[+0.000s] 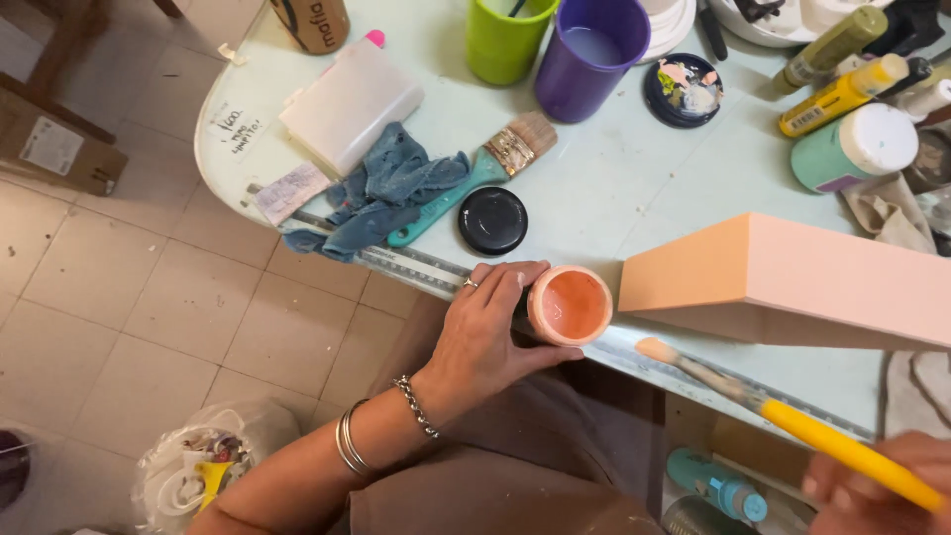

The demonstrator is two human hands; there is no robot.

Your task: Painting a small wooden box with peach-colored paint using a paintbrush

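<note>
My left hand [487, 332] grips a small open jar of peach paint [570, 305] at the table's near edge, with a ring on one finger and bracelets on the wrist. My right hand [872, 485], at the bottom right corner, holds a yellow-handled paintbrush [783, 416] whose peach-tipped bristles point toward the jar, a short way right of it. A long peach-painted box [792, 277] lies on the table just right of the jar.
On the pale table [614, 188] are a black lid [492, 220], a wide teal-handled brush [475, 173], a blue rag [381, 198], a white plastic box [352, 104], green [505, 40] and purple [591, 54] cups, and paint bottles [842, 94]. A metal ruler [416, 266] runs along the edge. Tiled floor lies left.
</note>
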